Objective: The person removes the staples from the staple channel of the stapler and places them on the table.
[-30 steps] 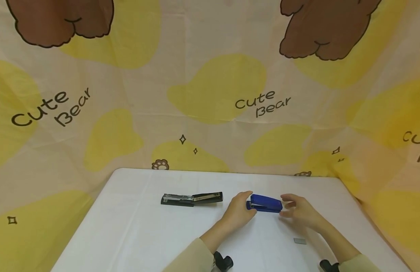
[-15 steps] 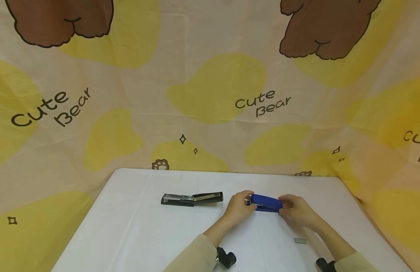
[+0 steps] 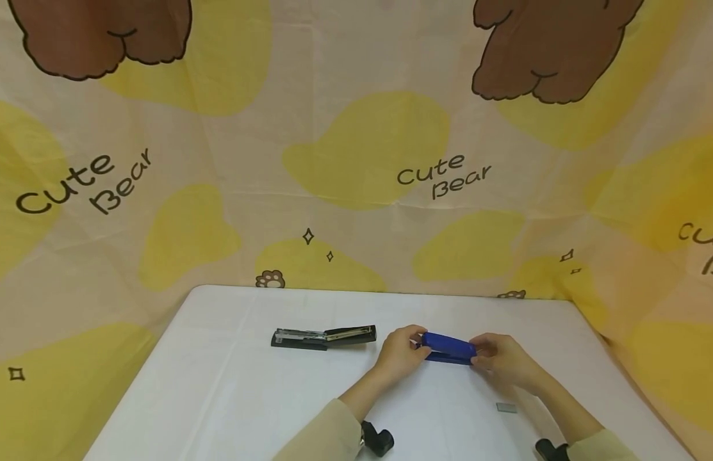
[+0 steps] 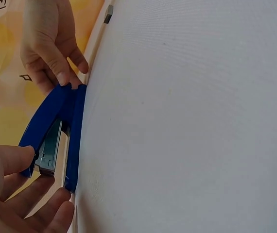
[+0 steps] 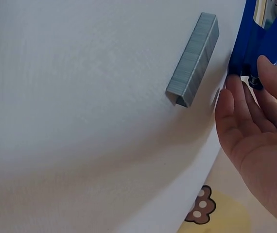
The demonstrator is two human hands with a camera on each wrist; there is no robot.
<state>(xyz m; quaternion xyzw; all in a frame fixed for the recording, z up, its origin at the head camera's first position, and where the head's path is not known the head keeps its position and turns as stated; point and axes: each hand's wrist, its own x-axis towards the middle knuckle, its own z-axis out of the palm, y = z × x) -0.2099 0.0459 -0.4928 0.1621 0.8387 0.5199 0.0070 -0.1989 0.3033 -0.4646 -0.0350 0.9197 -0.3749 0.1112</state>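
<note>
- On white table [image 3: 229, 397], centre-right: blue stapler [image 3: 448, 347] lying lengthwise left-right, held at both ends.
- Left hand [image 3: 398, 353] at stapler's left (front) end. Left wrist view: thumb on top arm of blue stapler [image 4: 56, 131], fingers [image 4: 41, 206] curled under base, so pinching the mouth end. Metal staple channel visible betw. top arm and base there.
- Right hand [image 3: 500, 360] at stapler's right (hinge) end. Same view shows right hand [image 4: 48, 43] w/ thumb and fingertips gripping the rear where the two blue arms meet.
- Right wrist view: right-hand fingers [image 5: 245, 116] lightly bent, tips touching blue stapler [image 5: 262, 41] base; thumb on opposite side. Pinch grip, not a full fist.
- Stapler's jaw slightly parted at front; can't tell if base is resting on table or just lifted.
- Staple strip [image 3: 506, 407], grey, lying on table near side of right hand, apart from stapler. Close up in right wrist view: staple strip [image 5: 193, 59] a short U-section block, open side down, just beside the fingertips but not touching.
- Black stapler [image 3: 324, 337] left of left hand, near it but apart; lying opened out flat, metal magazine exposed. Untouched.
- Beige sleeves [image 3: 327, 435] on both forearms; dark wrist-mounted gear at near edge.
- Backdrop [image 3: 356, 160]: cream/yellow cloth behind table, brown bear shapes, "Cute Bear" lettering, paw prints near table's far edge.
</note>
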